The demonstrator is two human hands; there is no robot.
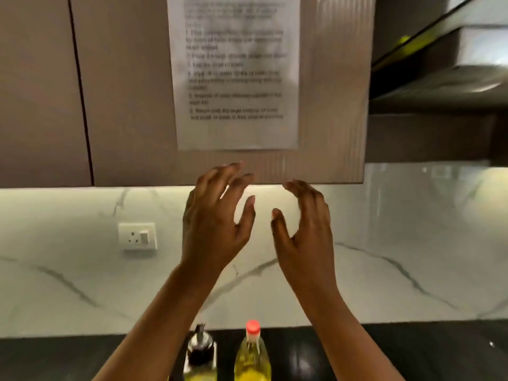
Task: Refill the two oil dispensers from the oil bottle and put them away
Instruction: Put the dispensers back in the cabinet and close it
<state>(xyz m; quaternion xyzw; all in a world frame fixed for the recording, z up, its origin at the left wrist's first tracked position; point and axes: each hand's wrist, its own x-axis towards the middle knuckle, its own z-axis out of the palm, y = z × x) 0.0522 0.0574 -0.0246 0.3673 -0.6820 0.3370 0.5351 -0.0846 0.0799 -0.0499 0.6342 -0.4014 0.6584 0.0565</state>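
Marble backsplash (82,270) behind raised left hand (214,221) and right hand (302,232), fingers spread, curled, holding nothing

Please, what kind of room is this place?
Most likely a home kitchen: wall cabinets hang above a marble-look backsplash, a range hood shows at upper right, and an oil bottle stands on the dark counter.

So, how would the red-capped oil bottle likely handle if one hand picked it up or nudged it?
The oil bottle looks full nearly to the neck, so probably heavy for its size. It is tall and narrow, so a push near the red cap could tip it. Its clear wall looks like thin plastic that may give under a squeeze; any oiliness cannot be told.
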